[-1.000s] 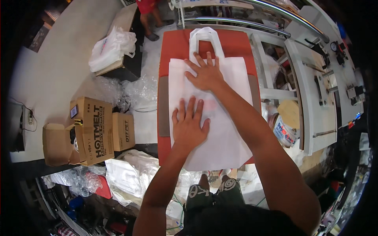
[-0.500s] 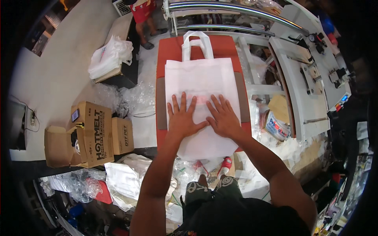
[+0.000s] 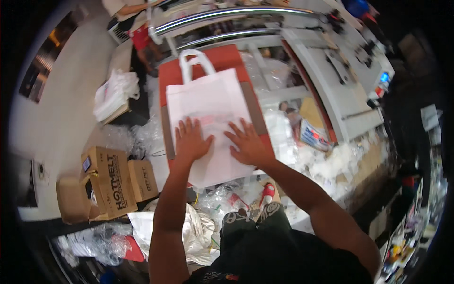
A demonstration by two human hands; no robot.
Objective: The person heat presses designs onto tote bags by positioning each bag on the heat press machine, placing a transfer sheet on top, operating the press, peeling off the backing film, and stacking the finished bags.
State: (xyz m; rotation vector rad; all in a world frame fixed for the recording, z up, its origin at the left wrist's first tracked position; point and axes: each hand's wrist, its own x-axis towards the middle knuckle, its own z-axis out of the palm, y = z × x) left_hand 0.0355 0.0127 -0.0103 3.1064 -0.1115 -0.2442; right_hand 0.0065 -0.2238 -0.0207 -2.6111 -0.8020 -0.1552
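Observation:
A white fabric tote bag (image 3: 208, 97) lies flat, handles at the far end, on a red board (image 3: 224, 59) with brown-grey strips down its sides. A faint pink patch shows at its middle. My left hand (image 3: 191, 142) rests spread on the lower left part of the bag, fingers apart. My right hand (image 3: 248, 146) lies spread on the lower right part, level with the left one, also holding nothing. The picture is somewhat blurred.
A co-worker (image 3: 139, 38) stands beyond the board near metal rollers (image 3: 231, 15). A white machine (image 3: 321, 80) is at the right. At left are stacked white bags (image 3: 113, 94) and cardboard boxes (image 3: 106, 180); crumpled plastic (image 3: 213, 203) lies below the board.
My right hand has come down from the bag's upper part to beside my left. The view has swung, shifting the board leftward, and more of the co-worker shows.

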